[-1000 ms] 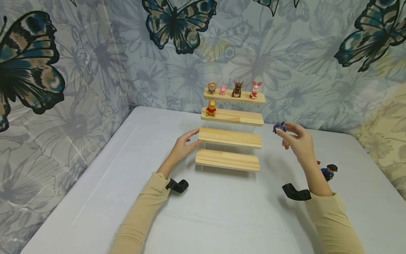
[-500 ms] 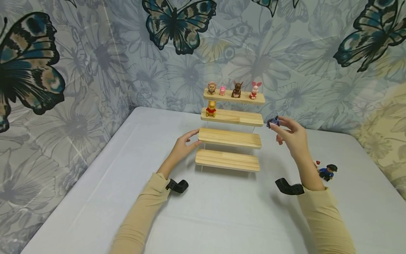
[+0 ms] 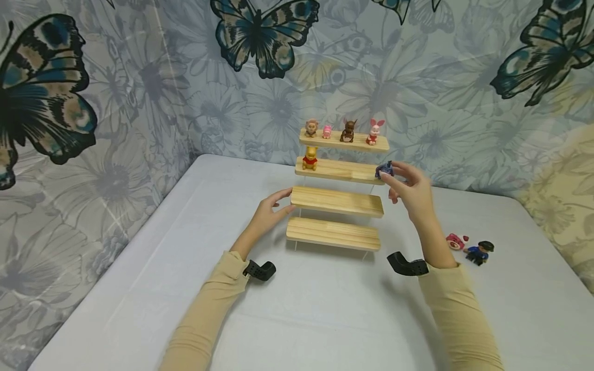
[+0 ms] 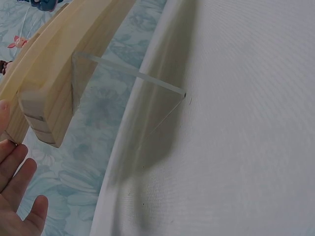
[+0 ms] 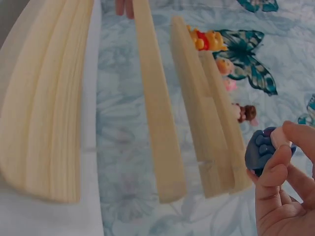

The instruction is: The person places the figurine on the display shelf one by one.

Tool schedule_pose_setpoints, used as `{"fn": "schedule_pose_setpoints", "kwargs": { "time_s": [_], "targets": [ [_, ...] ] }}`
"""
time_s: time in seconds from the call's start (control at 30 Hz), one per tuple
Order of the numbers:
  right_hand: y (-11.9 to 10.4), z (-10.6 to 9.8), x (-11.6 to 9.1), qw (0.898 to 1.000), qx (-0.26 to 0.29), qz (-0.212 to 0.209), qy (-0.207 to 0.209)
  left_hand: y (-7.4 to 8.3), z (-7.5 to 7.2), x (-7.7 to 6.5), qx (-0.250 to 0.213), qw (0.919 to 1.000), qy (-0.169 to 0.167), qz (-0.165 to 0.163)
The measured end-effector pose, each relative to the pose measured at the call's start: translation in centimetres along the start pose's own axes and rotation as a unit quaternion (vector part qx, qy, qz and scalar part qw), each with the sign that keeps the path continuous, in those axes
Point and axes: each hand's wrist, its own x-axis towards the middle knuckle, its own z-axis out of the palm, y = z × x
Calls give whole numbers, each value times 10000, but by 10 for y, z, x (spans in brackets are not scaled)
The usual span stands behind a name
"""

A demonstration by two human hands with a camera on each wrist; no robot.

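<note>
A purple-blue donkey figurine (image 3: 384, 170) is pinched between the thumb and fingers of my right hand (image 3: 413, 193), at the right end of the second shelf board from the top; I cannot tell whether it touches the wood. My left hand (image 3: 271, 211) holds the left end of the third board of the tiered wooden display shelf (image 3: 336, 201), thumb at the front corner and a finger behind. A yellow bear figurine (image 3: 310, 158) in a red shirt sits at the second board's left end. In the right wrist view, fingers partly cover the donkey figurine (image 5: 261, 150).
On the top board stand a monkey-like figurine (image 3: 311, 128), a small pink figurine (image 3: 327, 132), a brown kangaroo figurine (image 3: 348, 131) and a piglet figurine (image 3: 374, 132). A pink bear-like figurine (image 3: 455, 241) and a blue-clothed, dark-capped figurine (image 3: 480, 253) lie on the white-covered table (image 3: 297, 319), right.
My right hand has carried the donkey figurine left and slightly up to the second board's right end, uncovering the pink figurine on the table. My left hand has stayed at the shelf.
</note>
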Motion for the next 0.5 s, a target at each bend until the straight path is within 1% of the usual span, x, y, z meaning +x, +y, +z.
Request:
{"fn": "schedule_pose_setpoints", "kwargs": {
  "time_s": [0.07,0.13,0.3,0.37,0.5],
  "targets": [
    [-9,8,-1,9998,178,125,26,0,0,0,24,10000,4,-7],
    [-12,14,1,9995,234,195,-11,1,0,-1,44,10000,10,-9],
    [-10,24,6,9997,128,168,-104,1,0,-1,40,10000,-28,-5],
    [-10,28,8,9996,178,178,-129,1,0,-1,36,10000,-34,-10],
    [-11,37,11,9974,643,187,-260,2,0,-1,20,10000,2,-34]
  ]
}}
